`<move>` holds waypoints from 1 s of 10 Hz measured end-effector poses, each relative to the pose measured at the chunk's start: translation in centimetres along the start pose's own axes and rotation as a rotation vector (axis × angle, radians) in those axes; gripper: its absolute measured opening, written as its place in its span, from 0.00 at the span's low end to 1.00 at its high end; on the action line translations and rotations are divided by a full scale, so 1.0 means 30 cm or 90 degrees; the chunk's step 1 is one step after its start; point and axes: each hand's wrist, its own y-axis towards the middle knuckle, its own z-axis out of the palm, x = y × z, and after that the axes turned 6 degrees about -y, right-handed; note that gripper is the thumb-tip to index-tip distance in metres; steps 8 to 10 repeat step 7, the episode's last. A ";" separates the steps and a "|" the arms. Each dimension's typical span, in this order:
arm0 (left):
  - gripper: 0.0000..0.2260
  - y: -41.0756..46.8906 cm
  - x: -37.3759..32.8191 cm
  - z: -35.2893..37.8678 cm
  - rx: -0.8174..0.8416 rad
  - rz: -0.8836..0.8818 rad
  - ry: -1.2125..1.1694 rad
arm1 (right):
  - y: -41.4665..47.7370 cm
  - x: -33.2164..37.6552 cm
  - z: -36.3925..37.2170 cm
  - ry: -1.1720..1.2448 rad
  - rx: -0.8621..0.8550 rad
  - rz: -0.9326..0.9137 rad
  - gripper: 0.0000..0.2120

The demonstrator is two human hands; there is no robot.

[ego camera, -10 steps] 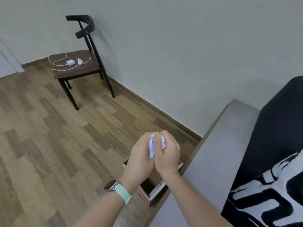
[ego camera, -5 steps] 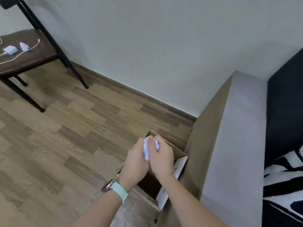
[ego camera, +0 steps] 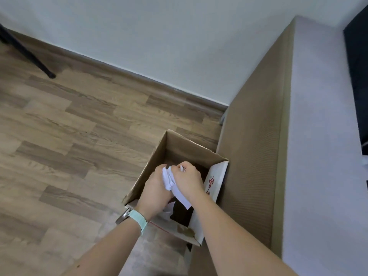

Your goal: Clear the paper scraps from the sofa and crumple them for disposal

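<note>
Both hands are pressed together around a wad of white paper scraps (ego camera: 169, 181). My left hand (ego camera: 156, 191), with a mint-strapped watch on its wrist, cups the wad from the left. My right hand (ego camera: 188, 181) squeezes it from the right, and a flat corner of paper sticks out below its palm. The hands hover directly over an open cardboard box (ego camera: 179, 145) standing on the floor against the sofa's side. Inside the box I see something dark and a bit of white paper. The sofa armrest (ego camera: 318, 136) is grey on top with a tan side panel.
Wood-pattern floor (ego camera: 69, 126) spreads to the left, with a black chair leg (ego camera: 29, 54) at the upper left. A white wall (ego camera: 159, 36) and brown skirting run behind. A dark cushion (ego camera: 358, 66) lies on the sofa at the right edge.
The view has tilted down and moved closer to the box, which now shows its full opening. Both hands, still holding the paper, have come over the box's mouth. The chair has slid out of view.
</note>
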 end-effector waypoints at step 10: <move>0.10 -0.083 -0.053 -0.049 -0.041 0.156 -0.048 | -0.008 -0.043 -0.015 0.070 -0.133 0.050 0.08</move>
